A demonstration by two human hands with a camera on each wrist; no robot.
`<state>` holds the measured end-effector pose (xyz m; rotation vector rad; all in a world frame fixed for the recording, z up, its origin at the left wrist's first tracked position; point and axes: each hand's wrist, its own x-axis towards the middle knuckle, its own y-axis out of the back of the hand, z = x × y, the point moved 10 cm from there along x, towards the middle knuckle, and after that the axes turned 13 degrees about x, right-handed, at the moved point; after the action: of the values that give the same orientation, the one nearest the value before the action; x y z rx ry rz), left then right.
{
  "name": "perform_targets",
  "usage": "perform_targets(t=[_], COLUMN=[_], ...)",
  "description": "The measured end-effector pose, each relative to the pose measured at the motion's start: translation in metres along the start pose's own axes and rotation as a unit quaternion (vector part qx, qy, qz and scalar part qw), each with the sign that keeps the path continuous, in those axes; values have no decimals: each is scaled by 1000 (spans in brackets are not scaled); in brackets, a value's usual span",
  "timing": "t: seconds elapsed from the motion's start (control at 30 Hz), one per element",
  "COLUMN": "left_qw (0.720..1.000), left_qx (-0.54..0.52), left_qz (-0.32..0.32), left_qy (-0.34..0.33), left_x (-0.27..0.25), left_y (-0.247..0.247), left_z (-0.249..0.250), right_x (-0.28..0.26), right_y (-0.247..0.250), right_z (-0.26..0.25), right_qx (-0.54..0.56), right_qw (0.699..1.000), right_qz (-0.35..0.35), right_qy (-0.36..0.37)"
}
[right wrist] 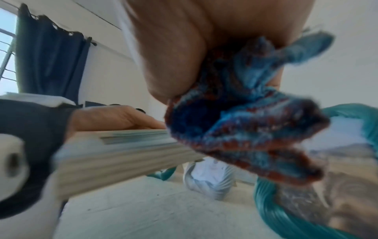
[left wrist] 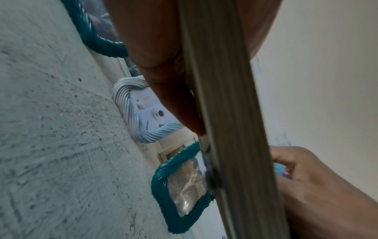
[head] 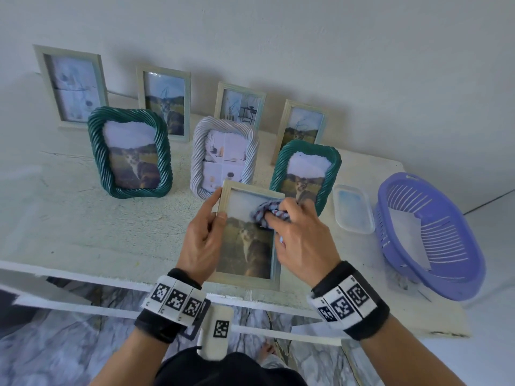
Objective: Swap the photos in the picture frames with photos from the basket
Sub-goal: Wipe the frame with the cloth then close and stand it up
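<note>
Cloth (head: 269, 214) bunched in right hand (head: 302, 240), left hand (head: 202, 243) clamping wooden frame (head: 248, 278) edge — best wiped lightly, glass supported from behind.

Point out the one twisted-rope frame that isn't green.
The white rope frame, standing in the middle of the front row between the two green rope frames, holding an interior photo.

7 frames (head: 131, 151) on table (head: 83, 232), basket (head: 429, 238) rightmost

Pale ribbed wooden frame (head: 249, 280), glossy glass; woven checked cloth (head: 268, 213); slotted plastic basket (head: 434, 263).
</note>
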<state>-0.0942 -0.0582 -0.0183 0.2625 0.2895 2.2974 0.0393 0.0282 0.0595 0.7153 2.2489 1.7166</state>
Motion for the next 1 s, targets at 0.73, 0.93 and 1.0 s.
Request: perform_targets(t=[0.73, 0.93, 1.0], left_qw=[1000, 1000, 1000], left_qx=[-16, -18, -14], left_qz=[-9, -12, -14], left_qy=[13, 15, 14], left_x=[-13, -10, -11], left_y=[-8, -9, -12], left_z=[-9, -12, -15], right_x=[-9, -20, -18], right_y=[-6, -19, -16], right_z=[3, -14, -7], right_qx=[50, 61, 63], right_qw=[997, 993, 994], right_qz=[-34, -62, -57], right_qy=[53, 80, 67])
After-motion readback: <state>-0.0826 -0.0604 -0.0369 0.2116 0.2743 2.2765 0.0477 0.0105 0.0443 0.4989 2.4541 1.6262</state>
